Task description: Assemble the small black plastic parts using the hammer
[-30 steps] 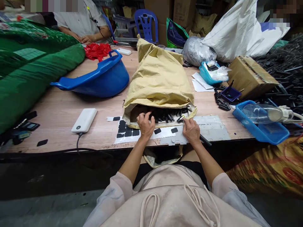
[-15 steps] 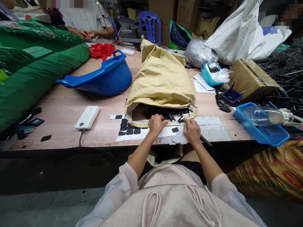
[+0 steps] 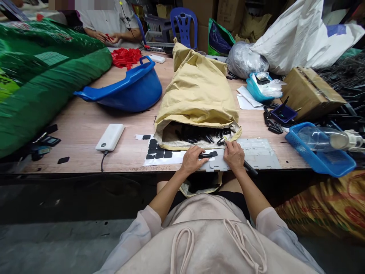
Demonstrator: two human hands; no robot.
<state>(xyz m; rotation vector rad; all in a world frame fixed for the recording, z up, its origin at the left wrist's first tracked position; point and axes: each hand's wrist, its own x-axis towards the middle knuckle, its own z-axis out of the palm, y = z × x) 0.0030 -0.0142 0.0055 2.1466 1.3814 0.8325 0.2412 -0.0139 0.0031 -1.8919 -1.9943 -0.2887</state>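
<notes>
My left hand (image 3: 192,159) is closed on a slim black part (image 3: 205,155), held just above the table edge. My right hand (image 3: 234,156) is closed round a black tool (image 3: 247,166) whose metal tip (image 3: 221,141) points at the mouth of a tan paper sack (image 3: 198,95). The sack lies on its side, open toward me, with several black parts (image 3: 196,135) inside. A white sheet with black pads (image 3: 160,153) lies left of my hands. One black pad (image 3: 213,153) sits between my hands.
A white power bank (image 3: 110,137) with a cable lies at the left. A blue tub (image 3: 129,89), green sacks (image 3: 37,83), a blue basket with a bottle (image 3: 321,146), a cardboard box (image 3: 310,93) and a person seated across the table (image 3: 111,23) surround the work spot.
My left hand has come out of the sack's mouth toward me, now holding a black part. My right hand has barely moved. The camera shifted slightly.
</notes>
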